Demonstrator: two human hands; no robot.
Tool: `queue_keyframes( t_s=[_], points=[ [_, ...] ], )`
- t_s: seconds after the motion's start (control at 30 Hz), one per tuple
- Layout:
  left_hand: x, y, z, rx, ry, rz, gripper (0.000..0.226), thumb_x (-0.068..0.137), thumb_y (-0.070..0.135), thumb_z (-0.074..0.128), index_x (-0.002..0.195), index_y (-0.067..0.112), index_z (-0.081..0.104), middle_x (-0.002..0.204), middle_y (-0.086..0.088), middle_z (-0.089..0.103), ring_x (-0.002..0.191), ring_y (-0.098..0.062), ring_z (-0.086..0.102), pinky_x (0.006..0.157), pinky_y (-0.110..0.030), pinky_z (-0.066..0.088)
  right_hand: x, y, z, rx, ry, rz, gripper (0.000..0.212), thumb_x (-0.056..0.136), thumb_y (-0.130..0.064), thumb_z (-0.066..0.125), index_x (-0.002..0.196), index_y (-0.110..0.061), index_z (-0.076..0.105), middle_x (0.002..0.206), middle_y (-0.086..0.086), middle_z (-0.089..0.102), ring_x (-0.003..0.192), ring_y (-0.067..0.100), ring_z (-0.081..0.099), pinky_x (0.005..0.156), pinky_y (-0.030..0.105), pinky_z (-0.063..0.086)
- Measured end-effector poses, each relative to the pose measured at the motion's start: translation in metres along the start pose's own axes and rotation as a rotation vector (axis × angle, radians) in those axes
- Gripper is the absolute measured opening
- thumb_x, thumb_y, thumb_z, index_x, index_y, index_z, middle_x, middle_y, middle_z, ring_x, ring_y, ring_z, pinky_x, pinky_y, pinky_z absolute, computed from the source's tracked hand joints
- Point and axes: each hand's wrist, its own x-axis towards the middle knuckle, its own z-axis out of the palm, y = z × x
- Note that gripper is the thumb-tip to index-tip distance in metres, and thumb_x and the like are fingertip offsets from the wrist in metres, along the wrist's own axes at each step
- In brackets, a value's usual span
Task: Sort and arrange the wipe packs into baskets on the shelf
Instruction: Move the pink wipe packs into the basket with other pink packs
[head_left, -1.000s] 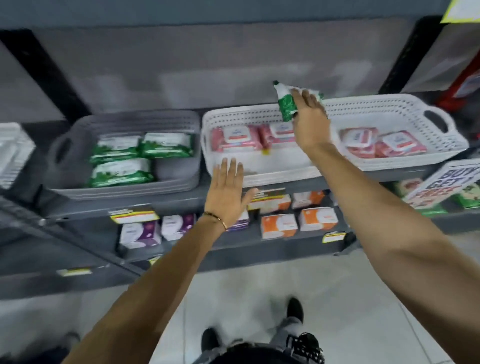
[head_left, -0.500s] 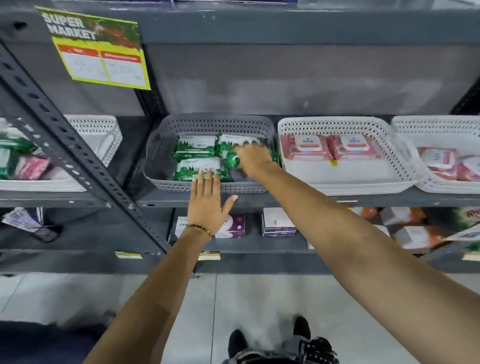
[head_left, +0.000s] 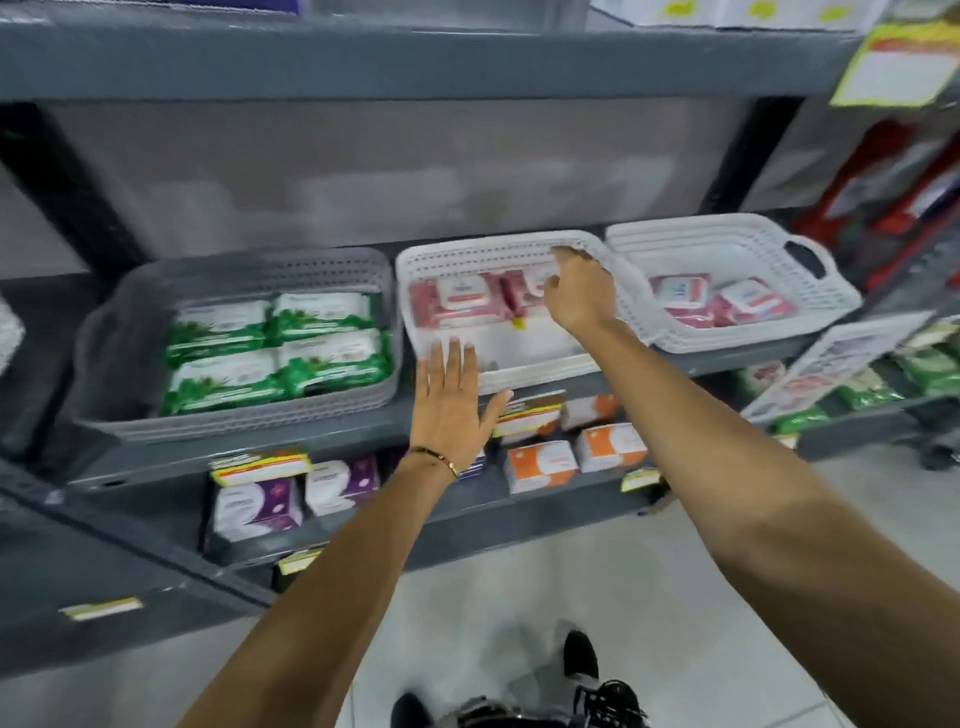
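A grey basket (head_left: 130, 332) on the shelf holds several green wipe packs (head_left: 332, 358). To its right a white basket (head_left: 467, 249) holds two pink wipe packs (head_left: 457, 301). Another white basket (head_left: 727, 228) further right holds more pink packs (head_left: 680, 293). My right hand (head_left: 582, 296) hovers over the middle white basket, fingers loosely curled, nothing in it. My left hand (head_left: 452, 400) is flat and spread against the shelf front below that basket's near rim.
The lower shelf carries purple-and-white boxes (head_left: 254, 504) and orange-and-white boxes (head_left: 540, 462). Price tags (head_left: 260, 462) line the shelf edges. Green packs (head_left: 872, 389) and a sign (head_left: 831, 358) sit at the right. A grey upright (head_left: 104, 525) slants at the left. My feet are on the tiled floor.
My right hand left the green pack in the grey basket and moved right over the middle white basket, now empty. The view swung right. My left hand stayed spread at the shelf front.
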Motion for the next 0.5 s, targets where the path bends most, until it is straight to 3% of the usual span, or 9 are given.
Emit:
queue_keyframes(
  t_s=[0.07,0.17,0.3,0.4,0.5],
  points=[
    [0.014,0.032,0.010,0.016,0.004,0.028,0.081,0.087,0.061,0.010,0.144,0.003,0.011,0.154,-0.018,0.012,0.142,-0.034,0.001,0.113,-0.044,-0.011,0.004,0.055,-0.010,-0.048,-0.030,0.079,0.039,0.087,-0.009,0.050,0.126,-0.006,0.052,0.125,0.022,0.061,0.117,0.037,0.055,0.096,0.043,0.046],
    [0.038,0.078,0.026,0.005,0.028,0.012,0.077,0.090,0.058,0.017,0.143,0.003,0.011,0.154,-0.019,0.013,0.142,-0.033,0.002,0.114,-0.043,-0.011,0.014,0.131,-0.022,-0.064,-0.091,0.176,0.036,0.085,-0.005,0.050,0.121,-0.004,0.053,0.122,0.022,0.061,0.114,0.038,0.056,0.093,0.044,0.046],
    [0.072,0.134,0.043,0.012,0.036,-0.029,0.073,0.092,0.054,0.021,0.143,0.002,0.012,0.153,-0.020,0.014,0.142,-0.034,0.004,0.114,-0.042,-0.010,0.039,0.209,-0.031,0.043,-0.180,0.259,0.049,0.083,0.000,0.052,0.131,-0.005,0.047,0.133,0.021,0.054,0.120,0.037,0.053,0.100,0.044,0.047],
    [0.090,0.162,0.053,0.033,0.039,-0.066,0.072,0.092,0.053,0.021,0.143,0.002,0.014,0.153,-0.019,0.016,0.142,-0.034,0.006,0.113,-0.042,-0.011,0.059,0.243,-0.034,0.029,-0.343,0.108,0.066,0.081,0.009,0.056,0.142,-0.009,0.038,0.144,0.018,0.042,0.128,0.035,0.046,0.108,0.038,0.040],
    [0.095,0.173,0.057,0.089,0.054,-0.109,0.072,0.091,0.053,0.015,0.141,0.002,0.023,0.151,-0.019,0.024,0.141,-0.035,0.013,0.114,-0.043,-0.005,0.084,0.263,-0.038,0.024,-0.514,-0.059,0.072,0.081,0.017,0.051,0.143,-0.018,0.039,0.154,0.008,0.032,0.135,0.028,0.039,0.099,0.025,0.040]
  ],
)
